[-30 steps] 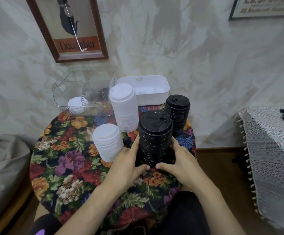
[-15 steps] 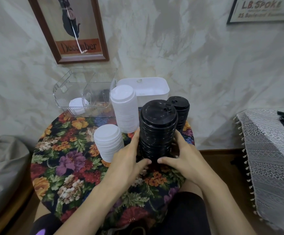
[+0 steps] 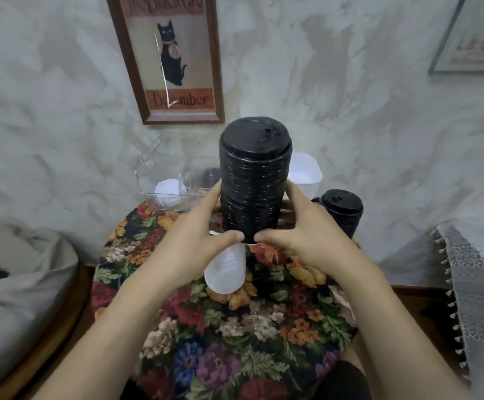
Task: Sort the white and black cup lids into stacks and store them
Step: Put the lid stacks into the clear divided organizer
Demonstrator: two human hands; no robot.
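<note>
A tall stack of black lids [image 3: 253, 180] is held up in the air above the round table [image 3: 235, 327]. My left hand [image 3: 197, 241] and my right hand [image 3: 301, 235] grip its lower end from both sides. A short stack of white lids [image 3: 225, 268] stands on the floral cloth just below my left hand. A second black stack [image 3: 342, 210] rests on the table to the right. The taller white stack is hidden behind the lifted one.
A clear plastic bin [image 3: 171, 180] with a few white lids [image 3: 167, 192] and a white tub [image 3: 305, 171] stand at the back against the wall. A lace-covered table [image 3: 477, 284] is at the right, a grey cushion [image 3: 18, 284] at the left.
Both hands have lifted the tall black stack off the table, up and towards the back. The view has tilted upward.
</note>
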